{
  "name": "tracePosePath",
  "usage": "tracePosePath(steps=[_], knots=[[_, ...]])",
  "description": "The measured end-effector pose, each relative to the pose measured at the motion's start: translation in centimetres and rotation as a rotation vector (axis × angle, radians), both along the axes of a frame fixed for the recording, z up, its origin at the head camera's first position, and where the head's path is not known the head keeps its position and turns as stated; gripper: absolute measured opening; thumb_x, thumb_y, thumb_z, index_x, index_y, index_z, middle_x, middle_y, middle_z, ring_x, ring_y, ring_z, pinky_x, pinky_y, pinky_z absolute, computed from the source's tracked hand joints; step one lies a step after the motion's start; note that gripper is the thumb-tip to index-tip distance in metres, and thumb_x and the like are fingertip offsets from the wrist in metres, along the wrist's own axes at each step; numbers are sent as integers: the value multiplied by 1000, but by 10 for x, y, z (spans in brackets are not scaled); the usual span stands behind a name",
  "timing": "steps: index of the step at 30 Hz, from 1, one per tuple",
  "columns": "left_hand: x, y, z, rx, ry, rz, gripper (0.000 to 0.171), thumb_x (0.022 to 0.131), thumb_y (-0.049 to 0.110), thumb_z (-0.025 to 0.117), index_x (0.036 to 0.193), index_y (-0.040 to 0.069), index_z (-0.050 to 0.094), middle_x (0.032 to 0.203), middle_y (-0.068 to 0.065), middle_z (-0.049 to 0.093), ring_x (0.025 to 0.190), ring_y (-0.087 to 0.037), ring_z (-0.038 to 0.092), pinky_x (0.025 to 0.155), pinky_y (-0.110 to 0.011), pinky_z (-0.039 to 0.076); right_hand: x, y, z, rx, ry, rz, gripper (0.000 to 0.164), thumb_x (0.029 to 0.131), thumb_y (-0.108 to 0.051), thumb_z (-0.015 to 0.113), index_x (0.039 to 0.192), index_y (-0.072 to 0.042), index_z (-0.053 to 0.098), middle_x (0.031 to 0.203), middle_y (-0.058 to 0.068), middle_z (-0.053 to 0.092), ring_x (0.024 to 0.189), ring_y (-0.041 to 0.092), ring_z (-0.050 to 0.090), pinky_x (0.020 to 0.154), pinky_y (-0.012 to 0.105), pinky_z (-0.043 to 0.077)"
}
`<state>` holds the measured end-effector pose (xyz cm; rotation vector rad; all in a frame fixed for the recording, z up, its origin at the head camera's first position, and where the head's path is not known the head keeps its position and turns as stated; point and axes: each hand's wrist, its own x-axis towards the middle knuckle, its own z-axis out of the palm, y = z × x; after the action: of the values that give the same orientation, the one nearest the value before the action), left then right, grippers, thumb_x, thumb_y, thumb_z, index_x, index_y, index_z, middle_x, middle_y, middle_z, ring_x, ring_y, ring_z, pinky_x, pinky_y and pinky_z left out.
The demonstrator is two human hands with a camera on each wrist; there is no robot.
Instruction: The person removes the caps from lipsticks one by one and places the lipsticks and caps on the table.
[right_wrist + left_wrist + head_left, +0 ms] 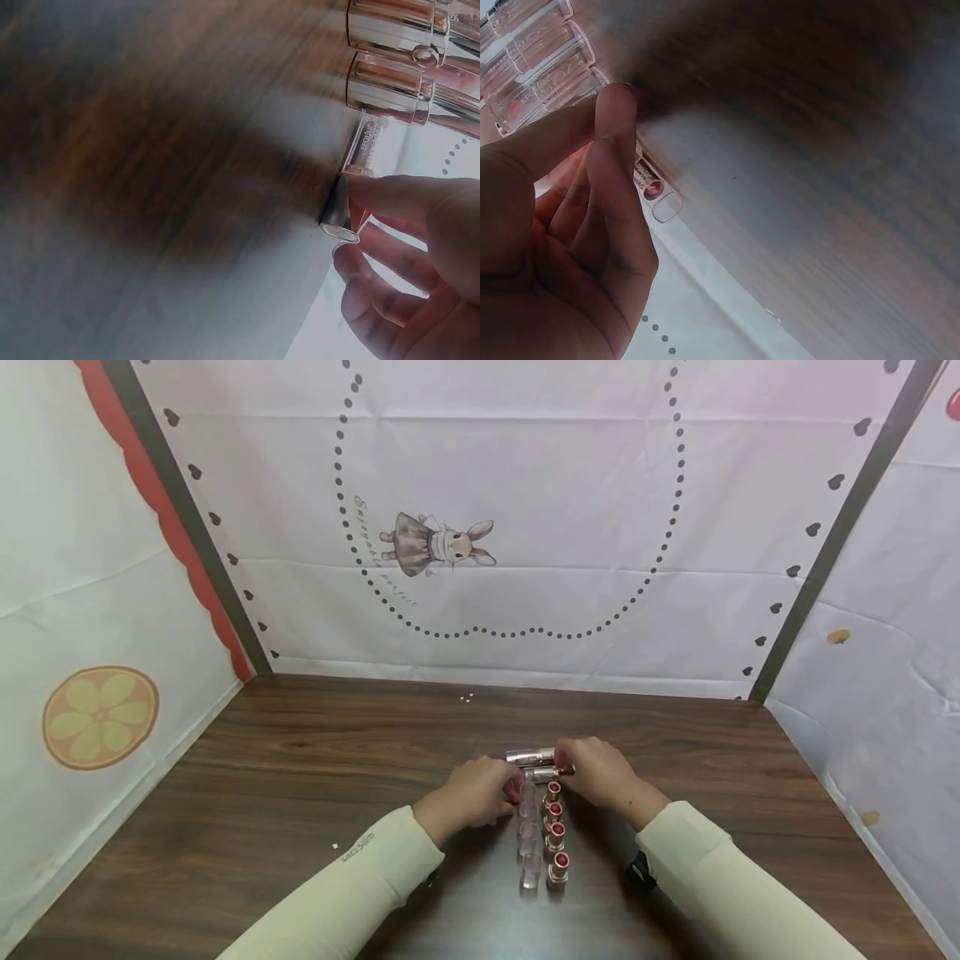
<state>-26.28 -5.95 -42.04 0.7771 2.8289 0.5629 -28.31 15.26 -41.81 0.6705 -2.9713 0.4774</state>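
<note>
My right hand [603,777] pinches the metal base of a lipstick [340,217] that lies on the table, its clear-capped part pointing left, away from the fingers. Close to that lipstick's other end is my left hand [476,789], fingers bent and thumb and fingertips together beside the farthest clear cap. Whether these fingertips grip anything I cannot tell. Another capped lipstick [528,757] lies just behind. In front stand several uncapped red lipsticks [555,835] in a row, with a matching row of upright clear caps [529,868] to their left.
Under everything is a dark wood-grain table [337,735]. A printed white cloth [562,527] hangs behind it and on both sides. Small white bits [467,697] lie near the back edge. A black object [641,871] shows beneath the right sleeve.
</note>
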Motion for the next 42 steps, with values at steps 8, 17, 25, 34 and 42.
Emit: tracePosePath(steps=[8, 17, 25, 34, 42], knots=[[0, -1, 0, -7, -8, 17, 30, 78, 0, 71, 101, 18, 73, 87, 14, 73, 54, 0, 58, 69, -28, 49, 1, 5, -5, -82, 47, 78, 15, 81, -7, 79, 82, -11, 65, 78, 1, 69, 70, 14, 62, 66, 31, 50], [1, 2, -1, -8, 10, 5, 30, 80, 0, 71, 105, 17, 73, 90, 12, 74, 51, 1, 57, 70, -28, 50, 15, 18, 2, -236, 57, 34, 18, 84, -6, 78, 100, -6, 69, 90, 6, 73, 80, 17, 69, 71, 34, 56], [4, -1, -3, 28, -22, 2, 29, 81, -1, 71, 107, 12, 71, 97, 7, 76, 55, 1, 58, 77, -27, 51, 35, 25, 17, -274, 117, 17, 23, 85, -10, 78, 105, -6, 68, 89, 2, 73, 74, 8, 65, 67, 29, 55], [3, -2, 0, 114, -107, -26, 33, 84, -5, 70, 114, 7, 67, 105, -3, 74, 70, -8, 66, 70, -27, 56, 62, 27, 33, -363, 164, 48, 20, 83, -6, 80, 100, -10, 70, 85, -3, 69, 70, 3, 61, 63, 21, 53], [15, -17, 14, 346, -112, 46, 40, 93, -8, 49, 129, 4, 61, 115, -17, 69, 65, -13, 65, 58, -27, 54, 82, 23, 26, -433, 203, 137, 21, 80, 0, 80, 97, -10, 71, 86, -3, 69, 70, 0, 61, 63, 21, 54]])
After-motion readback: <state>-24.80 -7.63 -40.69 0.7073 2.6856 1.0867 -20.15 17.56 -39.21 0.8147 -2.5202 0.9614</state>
